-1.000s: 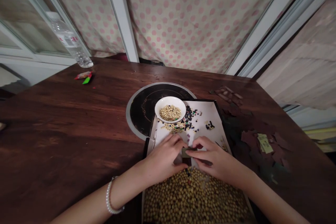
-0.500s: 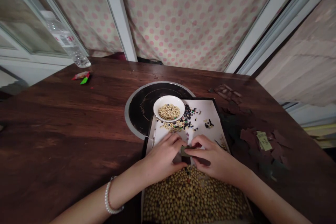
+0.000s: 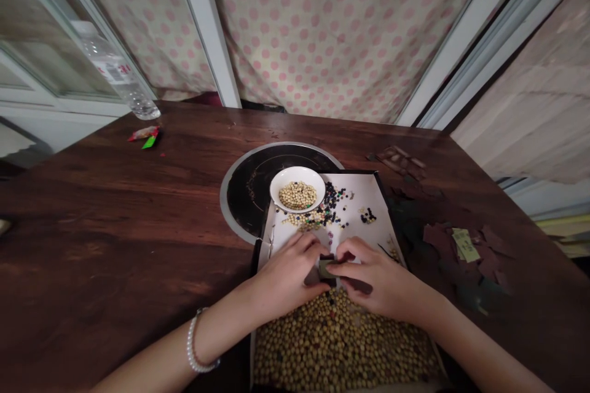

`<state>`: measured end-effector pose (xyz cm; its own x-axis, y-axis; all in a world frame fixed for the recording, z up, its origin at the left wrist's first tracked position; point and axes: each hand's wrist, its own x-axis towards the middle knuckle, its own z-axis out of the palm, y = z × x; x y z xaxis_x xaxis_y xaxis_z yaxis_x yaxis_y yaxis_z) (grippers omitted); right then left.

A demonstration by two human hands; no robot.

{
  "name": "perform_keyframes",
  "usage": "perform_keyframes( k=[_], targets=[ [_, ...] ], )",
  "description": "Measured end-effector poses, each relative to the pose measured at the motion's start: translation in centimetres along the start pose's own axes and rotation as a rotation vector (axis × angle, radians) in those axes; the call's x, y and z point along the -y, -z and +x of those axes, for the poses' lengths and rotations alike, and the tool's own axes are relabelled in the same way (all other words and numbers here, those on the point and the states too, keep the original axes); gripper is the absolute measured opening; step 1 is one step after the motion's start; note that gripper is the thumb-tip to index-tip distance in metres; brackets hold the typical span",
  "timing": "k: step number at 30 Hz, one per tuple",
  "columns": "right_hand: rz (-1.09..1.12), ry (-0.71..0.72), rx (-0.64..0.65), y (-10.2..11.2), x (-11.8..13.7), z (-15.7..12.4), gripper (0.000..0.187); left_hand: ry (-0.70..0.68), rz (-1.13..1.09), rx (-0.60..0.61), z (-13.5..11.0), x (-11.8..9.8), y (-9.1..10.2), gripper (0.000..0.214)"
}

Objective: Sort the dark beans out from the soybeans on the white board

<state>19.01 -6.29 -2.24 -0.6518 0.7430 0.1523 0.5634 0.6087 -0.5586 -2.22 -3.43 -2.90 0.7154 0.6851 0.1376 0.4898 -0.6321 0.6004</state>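
Head view: right hand (image 3: 380, 273) pinched a small flat olive-green piece (image 3: 324, 267); left hand (image 3: 288, 273) curled beside it, grip unclear; positioning seemed underway; next likely needed steadiness.

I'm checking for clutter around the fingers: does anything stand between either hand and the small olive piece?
Nothing visible does. The left hand flanks the small olive piece, and the right hand overlaps it in view. The white bowl sits beyond both hands. Part of the piece is hidden.
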Motion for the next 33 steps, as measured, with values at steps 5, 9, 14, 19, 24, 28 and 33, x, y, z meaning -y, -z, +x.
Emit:
perform_keyframes(
  k=[5,9,14,19,24,28,33],
  targets=[
    [-0.027,-0.016,-0.01,0.12,-0.05,-0.14,0.035,0.021,-0.001,0.017,0.02,-0.04,0.01,0.035],
    [-0.013,-0.015,0.029,0.31,0.01,-0.22,0.033,0.013,0.001,0.014,-0.01,-0.01,-0.03,0.04],
    [-0.037,-0.011,0.014,0.19,-0.07,-0.19,0.035,0.008,-0.001,0.004,-0.04,0.04,-0.05,0.036],
    [-0.026,-0.007,0.027,0.18,-0.09,-0.21,0.032,0.005,0.006,0.008,0.02,0.04,-0.07,0.039],
    [-0.023,-0.014,0.027,0.24,0.05,-0.19,0.035,0.018,-0.001,0.01,0.03,-0.04,-0.02,0.036],
    [-0.003,-0.006,0.044,0.35,0.19,-0.09,0.032,0.001,-0.018,-0.002,0.0,-0.07,0.04,0.035],
    [0.003,-0.03,0.032,0.42,0.24,-0.18,0.033,0.007,-0.027,-0.018,0.02,-0.04,-0.04,0.034]
  ],
)
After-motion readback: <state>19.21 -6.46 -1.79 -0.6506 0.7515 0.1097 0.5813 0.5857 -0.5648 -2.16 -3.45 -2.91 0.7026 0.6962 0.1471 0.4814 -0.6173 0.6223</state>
